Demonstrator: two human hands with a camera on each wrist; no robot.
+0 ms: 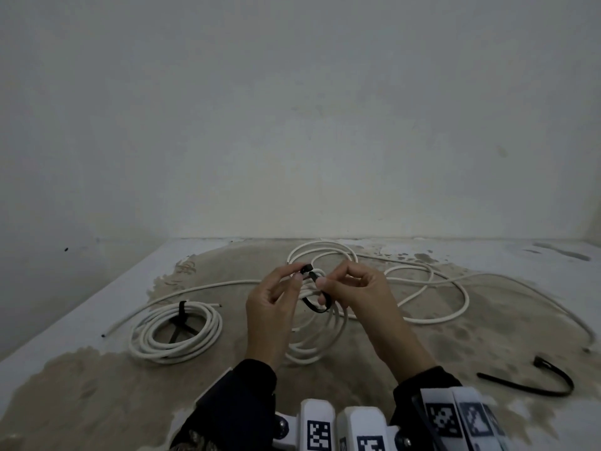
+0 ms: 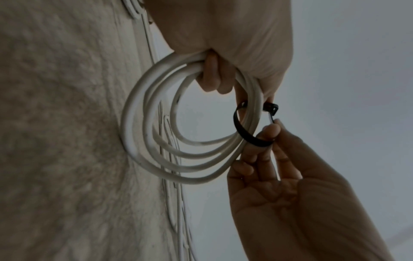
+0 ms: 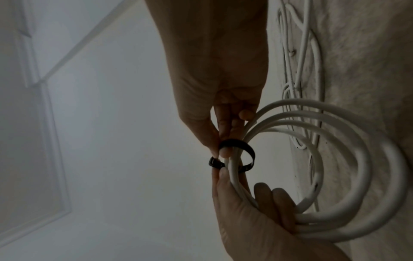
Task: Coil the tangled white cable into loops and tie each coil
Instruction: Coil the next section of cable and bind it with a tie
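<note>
A white cable coil (image 1: pixel 304 354) hangs between my hands above the table. My left hand (image 1: pixel 300 271) has its lower fingers curled through the coil (image 2: pixel 138 123) and pinches the head of a black zip tie (image 1: pixel 317 308) between thumb and forefinger. The tie (image 2: pixel 240 130) loops loosely round the coil's strands. My right hand (image 1: pixel 321 284) pinches the tie's strap just below the head. In the right wrist view my right hand (image 3: pixel 221 151) grips the tie (image 3: pixel 248 147) and my left hand (image 3: pixel 221 173) holds the coil (image 3: pixel 324 224).
A finished coil (image 1: pixel 177 333) with a black tie (image 1: pixel 182 309) lies at the left. Loose tangled white cable (image 1: pixel 422 288) sprawls behind and to the right of my hands. A spare black zip tie (image 1: pixel 533 382) lies at the front right. A wall stands close behind the table (image 1: pixel 81 402).
</note>
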